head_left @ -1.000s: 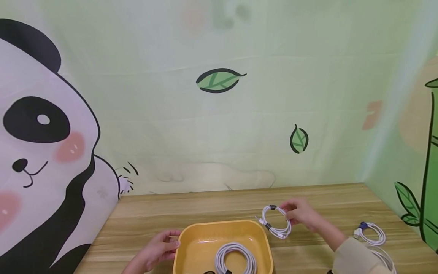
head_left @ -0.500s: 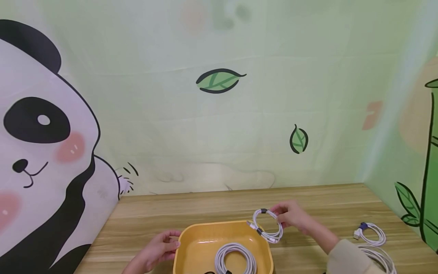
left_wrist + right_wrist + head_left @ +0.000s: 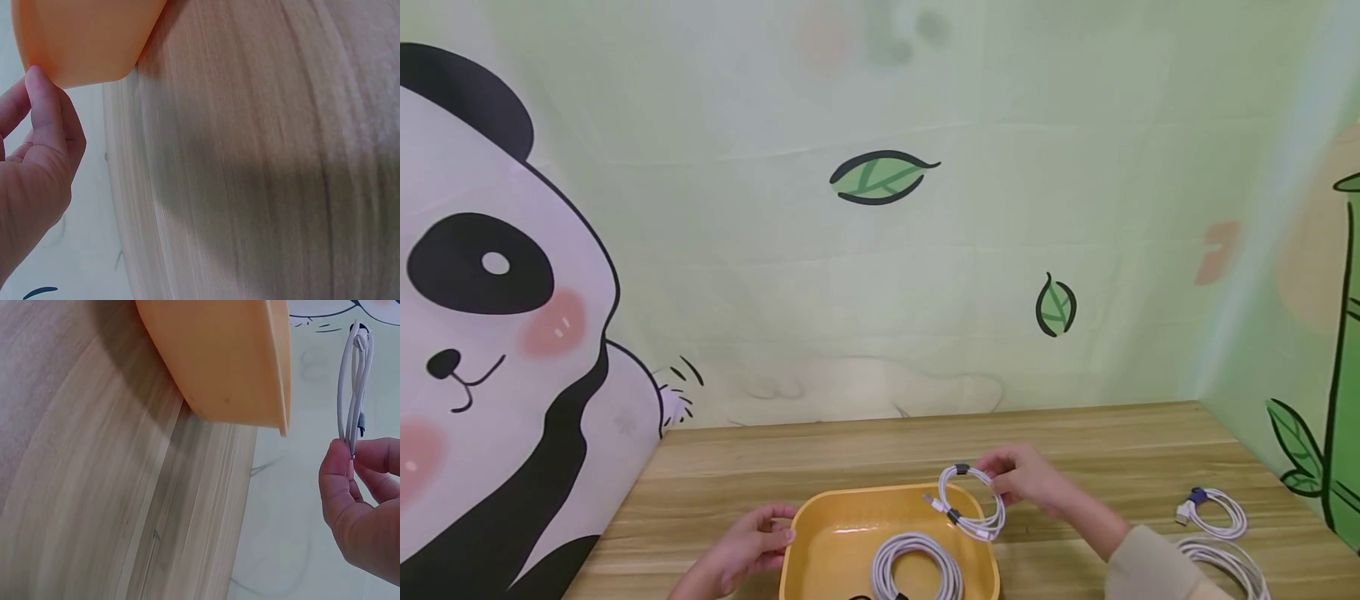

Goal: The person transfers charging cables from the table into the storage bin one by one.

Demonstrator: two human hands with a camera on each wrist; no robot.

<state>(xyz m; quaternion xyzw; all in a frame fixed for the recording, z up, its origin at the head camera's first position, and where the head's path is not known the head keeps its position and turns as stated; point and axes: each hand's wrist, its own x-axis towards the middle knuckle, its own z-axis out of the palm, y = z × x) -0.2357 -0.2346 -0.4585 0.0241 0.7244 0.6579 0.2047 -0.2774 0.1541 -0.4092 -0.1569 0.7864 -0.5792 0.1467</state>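
Note:
A yellow tray (image 3: 887,492) stands at the front of the table in the head view, its lower part cut off by the frame. My left hand (image 3: 741,546) pinches its left rim; in the left wrist view the thumb (image 3: 45,94) lies against the tray wall (image 3: 87,44). Above the tray's back right corner, my right hand (image 3: 1026,482) holds a coiled white USB cable (image 3: 987,528) with black ties. Thumb and fingers pinch one side of that coil (image 3: 354,394) in the right wrist view. Inside the tray lies a thicker grey cable coil (image 3: 880,571).
On the right of the wooden table (image 3: 820,450) lie a white cable with a blue tie (image 3: 1197,497) and another white cable coil (image 3: 1242,569). Part of a black cord (image 3: 859,597) shows in the tray. A printed panda backdrop (image 3: 775,250) stands behind the table.
My right hand has carried the white USB cable leftward and slightly down, from beside the tray to over its back right corner. The left hand has stayed at the rim.

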